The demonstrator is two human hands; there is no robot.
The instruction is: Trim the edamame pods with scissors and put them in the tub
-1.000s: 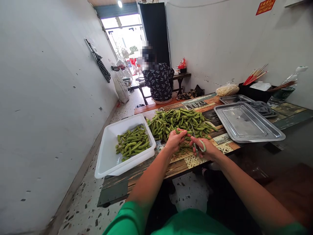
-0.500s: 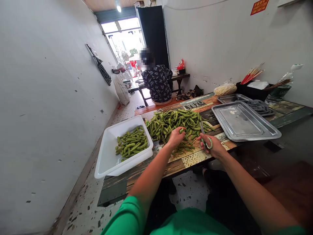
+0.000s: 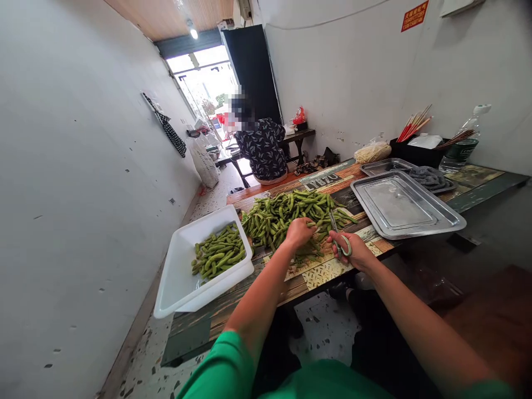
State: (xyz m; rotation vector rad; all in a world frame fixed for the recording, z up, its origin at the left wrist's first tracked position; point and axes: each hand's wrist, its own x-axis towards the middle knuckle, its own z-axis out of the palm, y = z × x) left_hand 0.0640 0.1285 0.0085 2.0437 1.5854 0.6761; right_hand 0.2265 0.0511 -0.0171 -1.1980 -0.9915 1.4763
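A heap of green soybean pods (image 3: 286, 213) is spread over the patterned wooden table (image 3: 233, 305). At the near edge of the heap, my left hand (image 3: 300, 233) pinches a soybean pod (image 3: 311, 224) that sticks out toward the right. My right hand (image 3: 353, 249) grips a pair of scissors (image 3: 344, 246) by the handles, blades pointing up and away, just right of that pod. Small trimmings lie beneath the hands. On the left, a white plastic tub (image 3: 174, 277) holds more pods (image 3: 220, 252) gathered at its right side.
Metal trays (image 3: 407, 205) rest at the right, one with a dark cloth (image 3: 428, 177). Behind them are a black box (image 3: 415, 152) of skewers, a plastic bottle (image 3: 461, 147) and a bagged pale bundle (image 3: 372, 151). A person (image 3: 261, 147) sits farther back, facing away.
The view has shifted slightly, moving the scene left. My left hand now extends its pod toward the scissors, and the gap between pod and blades is smaller.
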